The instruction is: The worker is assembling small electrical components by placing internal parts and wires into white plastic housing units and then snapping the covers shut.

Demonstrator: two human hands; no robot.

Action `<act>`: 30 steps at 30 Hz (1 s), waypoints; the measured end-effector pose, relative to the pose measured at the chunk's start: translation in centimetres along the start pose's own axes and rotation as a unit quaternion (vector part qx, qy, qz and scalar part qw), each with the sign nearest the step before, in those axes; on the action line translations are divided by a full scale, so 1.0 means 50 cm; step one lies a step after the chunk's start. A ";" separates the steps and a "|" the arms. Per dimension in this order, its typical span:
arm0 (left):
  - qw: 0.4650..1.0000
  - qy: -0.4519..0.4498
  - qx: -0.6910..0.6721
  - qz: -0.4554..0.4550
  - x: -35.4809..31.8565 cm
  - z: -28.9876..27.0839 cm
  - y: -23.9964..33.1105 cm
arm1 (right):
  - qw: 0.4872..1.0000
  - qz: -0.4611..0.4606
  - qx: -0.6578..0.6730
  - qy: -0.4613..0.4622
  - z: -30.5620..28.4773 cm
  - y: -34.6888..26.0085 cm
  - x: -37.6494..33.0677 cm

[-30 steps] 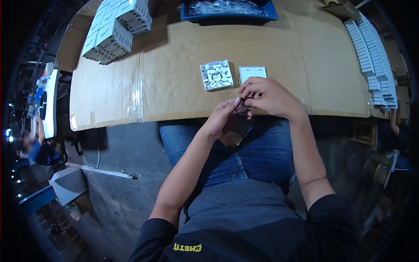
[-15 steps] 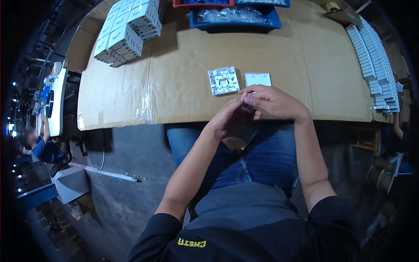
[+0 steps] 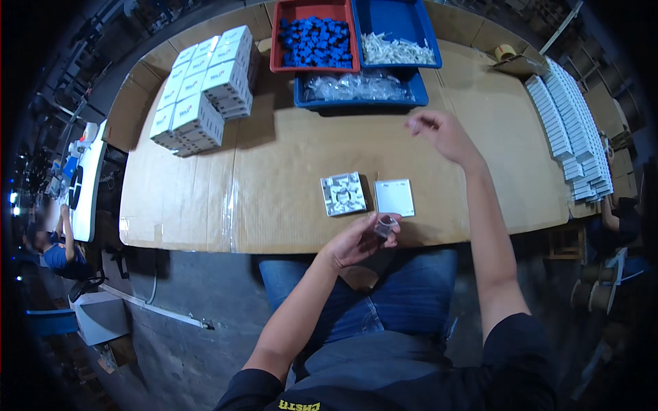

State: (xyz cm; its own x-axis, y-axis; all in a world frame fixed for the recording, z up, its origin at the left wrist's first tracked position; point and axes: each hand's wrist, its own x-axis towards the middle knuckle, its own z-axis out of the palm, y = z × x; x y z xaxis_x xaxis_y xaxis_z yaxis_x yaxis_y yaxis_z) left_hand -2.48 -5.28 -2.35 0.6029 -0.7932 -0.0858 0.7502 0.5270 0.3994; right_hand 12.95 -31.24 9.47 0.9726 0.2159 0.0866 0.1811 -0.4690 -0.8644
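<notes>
My left hand is closed on a small clear plastic piece, near the table's front edge; its exact kind is hard to make out. Farther out and to the right, my right hand hangs over the cardboard with loosely bent fingers, apart, and nothing visible in them. A white square box base with a moulded inside lies just beyond the left hand. Beside it, to the right, rests a flat white square cover; the two lie apart.
At the back stand a red tray of blue parts, a blue tray of white parts and another blue tray of clear plastic bags. White boxes are stacked at left, rows of white pieces at right. Other people sit beyond both sides.
My right hand has left my left hand and moved outward toward the trays. The left hand keeps the clear piece. The view has tipped up, showing more of the trays.
</notes>
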 end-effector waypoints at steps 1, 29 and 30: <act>1.000 0.001 0.005 -0.003 0.003 0.005 0.002 | 0.999 -0.008 -0.015 0.046 -0.026 0.031 0.053; 0.999 -0.006 0.016 -0.028 0.007 0.028 0.020 | 0.957 0.021 0.209 0.200 -0.226 0.067 0.411; 1.000 -0.006 0.013 -0.021 0.003 0.025 0.016 | 0.958 0.019 0.207 0.200 -0.216 0.034 0.377</act>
State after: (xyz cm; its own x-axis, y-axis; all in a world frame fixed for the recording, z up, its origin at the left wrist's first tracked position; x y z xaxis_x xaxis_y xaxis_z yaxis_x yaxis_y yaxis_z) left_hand -2.10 -5.36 -0.89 0.5675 -0.8181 -0.0925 0.7672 0.4847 0.4201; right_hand 33.18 -37.19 14.97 0.9705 -0.1788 0.1617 0.1508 -0.0731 -0.9859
